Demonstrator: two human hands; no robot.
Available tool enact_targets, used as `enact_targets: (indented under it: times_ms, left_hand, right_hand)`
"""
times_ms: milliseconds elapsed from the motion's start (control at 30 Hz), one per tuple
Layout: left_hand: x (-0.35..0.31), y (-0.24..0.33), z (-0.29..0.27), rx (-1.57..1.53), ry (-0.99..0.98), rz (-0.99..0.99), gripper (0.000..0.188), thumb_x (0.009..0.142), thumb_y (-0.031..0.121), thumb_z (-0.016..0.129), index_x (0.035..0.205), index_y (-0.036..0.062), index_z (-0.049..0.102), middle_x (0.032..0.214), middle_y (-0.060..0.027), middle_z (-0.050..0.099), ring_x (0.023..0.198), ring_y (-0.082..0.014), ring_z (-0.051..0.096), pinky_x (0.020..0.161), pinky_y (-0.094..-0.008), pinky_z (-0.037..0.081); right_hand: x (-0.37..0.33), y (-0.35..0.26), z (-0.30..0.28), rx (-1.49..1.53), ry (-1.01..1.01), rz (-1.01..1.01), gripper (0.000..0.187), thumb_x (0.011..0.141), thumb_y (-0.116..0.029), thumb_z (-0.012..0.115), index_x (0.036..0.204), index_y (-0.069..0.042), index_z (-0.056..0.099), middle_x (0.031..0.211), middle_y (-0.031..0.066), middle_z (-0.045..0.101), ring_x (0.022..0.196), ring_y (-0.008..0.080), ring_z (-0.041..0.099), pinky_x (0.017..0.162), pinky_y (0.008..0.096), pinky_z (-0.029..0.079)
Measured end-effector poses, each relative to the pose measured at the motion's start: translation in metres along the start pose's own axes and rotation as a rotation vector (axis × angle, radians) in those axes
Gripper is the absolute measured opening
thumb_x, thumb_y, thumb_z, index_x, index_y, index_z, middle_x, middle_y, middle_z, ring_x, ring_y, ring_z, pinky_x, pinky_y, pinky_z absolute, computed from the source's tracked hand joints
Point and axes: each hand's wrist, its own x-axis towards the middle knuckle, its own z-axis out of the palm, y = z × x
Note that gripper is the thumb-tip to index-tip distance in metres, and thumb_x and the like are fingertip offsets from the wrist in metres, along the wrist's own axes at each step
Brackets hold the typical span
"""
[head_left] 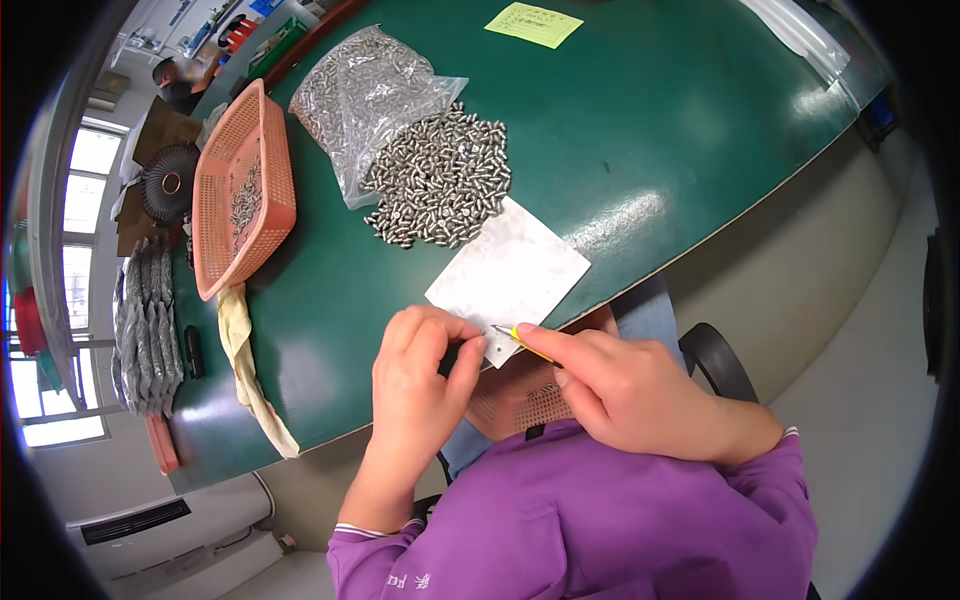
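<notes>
Grasping a yellow-handled tool (516, 333) with a slim metal tip: right hand (630, 385), at the near edge of the worktop (640, 130), its fingers covering most of the handle. Left hand (420, 375): thumb and forefinger brought close together beside the tip; whether they pinch anything, cannot tell.

White sheet (515, 265), one: lying at the near edge of the worktop, below both hands, its near corner partly covered by them.

Small pointed metal pieces (440, 185), one heap: beyond the sheet, overlapping its far corner. Clear plastic bag (360, 90), filled with like pieces: adjoining the heap, toward the far edge.

Pink plastic basket (280, 215), some pieces inside: left of the heap. Cream cloth strip (240, 350): from the basket to the near edge. Black fan (170, 185): past the basket. Filled plastic packets (148, 330), stacked, and black slim object (193, 352): by the left edge. Yellow paper slip (535, 25): toward the far edge.

Second pink basket (515, 405): below the near edge, partly hidden by the hands.
</notes>
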Motion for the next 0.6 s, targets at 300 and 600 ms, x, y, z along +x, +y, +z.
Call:
enact_targets:
  times_ms: [300,600]
  left_hand:
    - [-0.0044,-0.0067,0.0062,-0.015,0.031,0.016,0.018,0.074,0.000,0.079,0.082,0.0059,0.064,0.086,-0.0065,0.063,0.082,-0.0274,0.060,0.071,-0.0377,0.050]
    - [-0.0021,-0.0074,0.0044,-0.061,0.017,0.045,0.018,0.073,-0.004,0.078,0.083,0.0023,0.064,0.084,-0.0092,0.063,0.081,-0.0267,0.061,0.073,-0.0362,0.050]
  right_hand:
    - [0.0010,-0.0059,0.0053,-0.141,-0.052,-0.030,0.058,0.085,-0.001,0.063,0.142,-0.010,0.056,0.085,0.0081,0.062,0.070,0.0267,0.064,0.058,0.0371,0.055]
    - [0.0039,-0.0041,0.0038,-0.086,-0.088,-0.048,0.062,0.084,-0.002,0.063,0.145,-0.008,0.052,0.082,0.0078,0.058,0.069,0.0267,0.062,0.056,0.0370,0.054]
